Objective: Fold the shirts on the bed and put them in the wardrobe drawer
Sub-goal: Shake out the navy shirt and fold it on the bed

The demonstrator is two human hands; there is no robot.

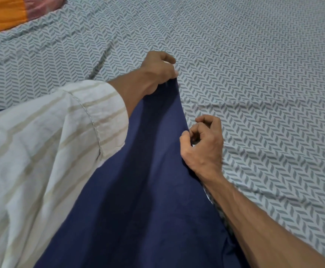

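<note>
A dark navy shirt (148, 180) stretches from the bottom of the view up over the bed (254, 74). My left hand (157, 72) pinches its far corner, lifted slightly above the sheet. My right hand (204, 144) pinches the shirt's right edge nearer to me, fingers curled over the cloth. The shirt hangs taut between the two hands. Its lower part runs out of view. The wardrobe drawer is not in view.
The bed carries a pale sheet with a grey herringbone print. An orange and pink cloth (12, 12) lies at the far left corner. My white striped sleeve (51, 142) covers the left side of the view.
</note>
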